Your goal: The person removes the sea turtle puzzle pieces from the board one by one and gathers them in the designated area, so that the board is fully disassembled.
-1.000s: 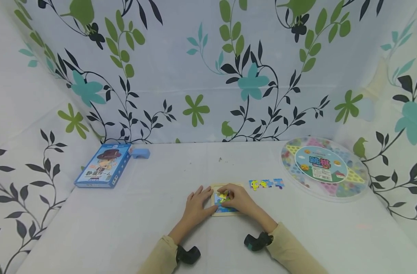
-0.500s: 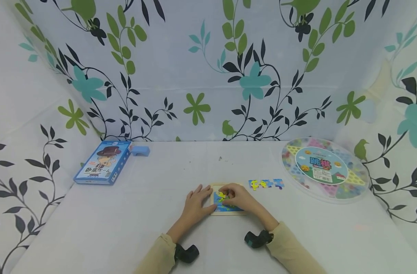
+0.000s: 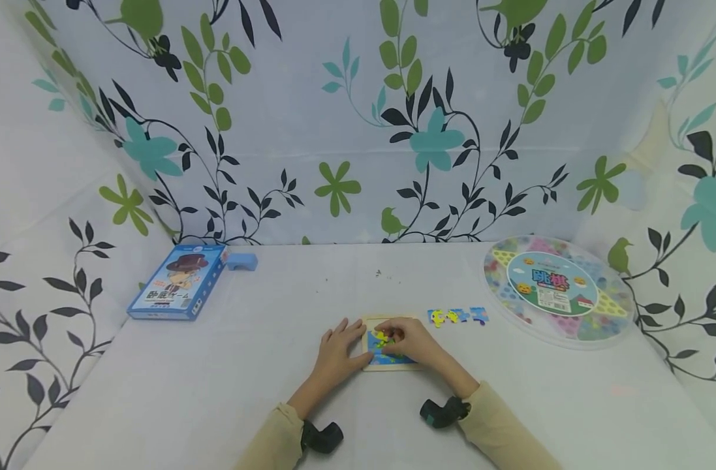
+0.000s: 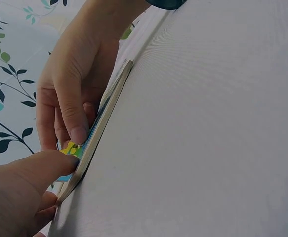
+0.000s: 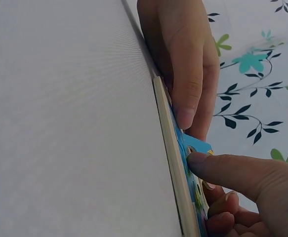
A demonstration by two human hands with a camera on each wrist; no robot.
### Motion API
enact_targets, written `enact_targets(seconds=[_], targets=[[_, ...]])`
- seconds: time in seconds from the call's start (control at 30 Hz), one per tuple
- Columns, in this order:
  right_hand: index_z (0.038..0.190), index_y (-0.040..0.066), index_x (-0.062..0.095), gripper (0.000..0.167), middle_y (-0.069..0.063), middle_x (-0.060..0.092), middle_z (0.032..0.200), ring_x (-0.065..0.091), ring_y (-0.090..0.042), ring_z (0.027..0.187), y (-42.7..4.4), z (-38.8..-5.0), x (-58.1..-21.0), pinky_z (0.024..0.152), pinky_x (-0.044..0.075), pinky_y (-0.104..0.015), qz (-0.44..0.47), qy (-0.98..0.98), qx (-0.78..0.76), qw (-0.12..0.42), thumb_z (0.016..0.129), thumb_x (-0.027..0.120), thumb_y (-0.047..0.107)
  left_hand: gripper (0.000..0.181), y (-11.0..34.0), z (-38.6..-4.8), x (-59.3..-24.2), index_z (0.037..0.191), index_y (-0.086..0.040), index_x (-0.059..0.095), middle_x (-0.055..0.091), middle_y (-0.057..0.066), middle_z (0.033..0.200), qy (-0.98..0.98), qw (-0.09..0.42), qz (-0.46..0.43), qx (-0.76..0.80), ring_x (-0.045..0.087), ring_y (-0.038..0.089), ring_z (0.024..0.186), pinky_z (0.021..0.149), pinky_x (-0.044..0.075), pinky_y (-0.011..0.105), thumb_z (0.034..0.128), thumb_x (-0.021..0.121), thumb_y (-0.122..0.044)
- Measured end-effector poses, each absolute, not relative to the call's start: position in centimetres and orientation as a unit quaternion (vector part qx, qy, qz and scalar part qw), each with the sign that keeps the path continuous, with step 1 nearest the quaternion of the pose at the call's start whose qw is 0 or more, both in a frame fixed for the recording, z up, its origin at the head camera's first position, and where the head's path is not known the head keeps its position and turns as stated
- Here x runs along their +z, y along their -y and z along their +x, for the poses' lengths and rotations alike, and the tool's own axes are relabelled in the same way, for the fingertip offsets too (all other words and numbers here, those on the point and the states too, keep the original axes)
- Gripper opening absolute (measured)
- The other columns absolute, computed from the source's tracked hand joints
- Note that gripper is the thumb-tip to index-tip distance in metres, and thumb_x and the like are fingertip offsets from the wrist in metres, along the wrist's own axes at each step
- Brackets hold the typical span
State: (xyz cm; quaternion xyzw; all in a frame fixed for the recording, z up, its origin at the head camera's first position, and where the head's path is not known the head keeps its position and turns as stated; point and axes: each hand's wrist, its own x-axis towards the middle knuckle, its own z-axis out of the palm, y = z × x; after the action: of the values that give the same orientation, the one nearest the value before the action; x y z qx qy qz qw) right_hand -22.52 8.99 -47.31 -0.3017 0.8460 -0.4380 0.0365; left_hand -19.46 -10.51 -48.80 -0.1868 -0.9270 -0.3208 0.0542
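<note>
A small jigsaw puzzle in a pale wooden frame [image 3: 393, 367] lies on the white table, its picture blue, yellow and green. My left hand [image 3: 337, 352] rests at the frame's left side, fingers extended, thumb touching the puzzle. My right hand [image 3: 415, 342] is over the frame's right half and pinches a puzzle piece between thumb and fingers. That puzzle piece [image 5: 198, 143] stands tilted up from the picture in the right wrist view, blue with a bit of yellow. In the left wrist view, the right thumb [image 4: 77, 133] is down at the puzzle, and the fingers cover part of it.
Several loose puzzle pieces [image 3: 456, 316] lie in a row right of the frame. A round Chinese checkers set [image 3: 557, 287] sits at the back right. At the back left are a blue game box [image 3: 175, 284] and a small blue block [image 3: 242, 262]. A patterned cloth hangs behind.
Both hands stay at the frame. The right fingers shift only slightly over the puzzle, and the head view moves a little.
</note>
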Motion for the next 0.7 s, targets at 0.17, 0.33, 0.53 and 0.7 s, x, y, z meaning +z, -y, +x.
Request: enact_targets(seconds=[0.17, 0.33, 0.53, 0.7], targets=[[0.107, 0.0, 0.063, 0.035, 0.002, 0.054, 0.077, 0.04, -0.008, 0.058, -8.83, -22.38, -47.05, 0.052, 0.037, -0.022, -0.295, -0.853, -0.428, 0.043, 0.073, 0.071, 0.004, 0.055, 10.43, -19.47, -48.73, 0.121, -0.002, 0.054, 0.048, 0.011, 0.129, 0.926, 0.057, -0.179, -0.326, 0.031, 0.035, 0.124, 0.095, 0.018, 0.059, 0.0771, 0.069, -0.031], [0.106, -0.002, 0.063, 0.035, 0.003, 0.054, 0.075, 0.041, -0.007, 0.058, -8.83, -22.37, -47.13, 0.052, 0.037, -0.022, -0.29, -0.855, -0.429, 0.04, 0.074, 0.072, 0.005, 0.055, 10.31, -19.48, -48.56, 0.121, -0.002, 0.054, 0.048, 0.011, 0.128, 0.926, 0.055, -0.175, -0.331, 0.03, 0.034, 0.125, 0.096, 0.017, 0.059, 0.0764, 0.069, -0.03], [0.101, 0.001, 0.065, 0.029, 0.003, 0.053, 0.075, 0.04, -0.006, 0.058, -8.68, -22.44, -47.54, 0.052, 0.038, -0.021, -0.291, -0.856, -0.427, 0.015, 0.073, 0.071, 0.004, 0.055, 10.32, -19.47, -48.58, 0.12, -0.001, 0.055, 0.048, 0.011, 0.128, 0.925, 0.058, -0.175, -0.333, 0.031, 0.034, 0.124, 0.096, 0.017, 0.058, 0.0758, 0.07, -0.029], [0.101, 0.002, 0.065, 0.028, 0.002, 0.051, 0.077, 0.041, -0.007, 0.06, -8.67, -22.28, -47.58, 0.053, 0.038, -0.022, -0.284, -0.855, -0.433, 0.007, 0.073, 0.069, 0.002, 0.055, 10.35, -19.44, -48.58, 0.119, -0.001, 0.055, 0.049, 0.012, 0.127, 0.924, 0.062, -0.174, -0.336, 0.032, 0.035, 0.123, 0.096, 0.018, 0.058, 0.0751, 0.07, -0.029]])
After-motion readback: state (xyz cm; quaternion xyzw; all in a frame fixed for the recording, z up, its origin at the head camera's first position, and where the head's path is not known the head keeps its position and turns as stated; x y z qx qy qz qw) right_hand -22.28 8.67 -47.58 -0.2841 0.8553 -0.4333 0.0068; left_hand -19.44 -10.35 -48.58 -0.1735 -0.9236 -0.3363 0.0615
